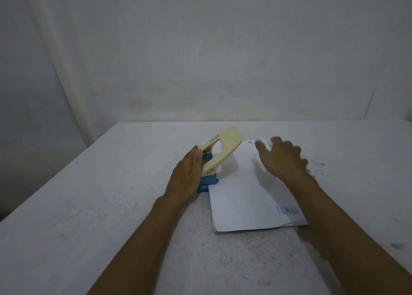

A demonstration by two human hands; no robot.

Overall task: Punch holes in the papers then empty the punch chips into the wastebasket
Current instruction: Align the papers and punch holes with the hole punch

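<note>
A hole punch (217,153) with a blue base and a raised cream lever stands on the table, at the left edge of a stack of white papers (243,196). The papers' left edge is tucked into the punch's base. My left hand (186,174) lies flat against the punch's left side, fingers together, pressing on the base. My right hand (282,157) hovers above the papers' far part, blurred, fingers spread and holding nothing. Blue print shows on the top sheet near my right forearm.
A white table (111,205) carries everything; its far edge meets a pale wall (200,49). Dark smudges mark the table to the right of the papers. No wastebasket is in view.
</note>
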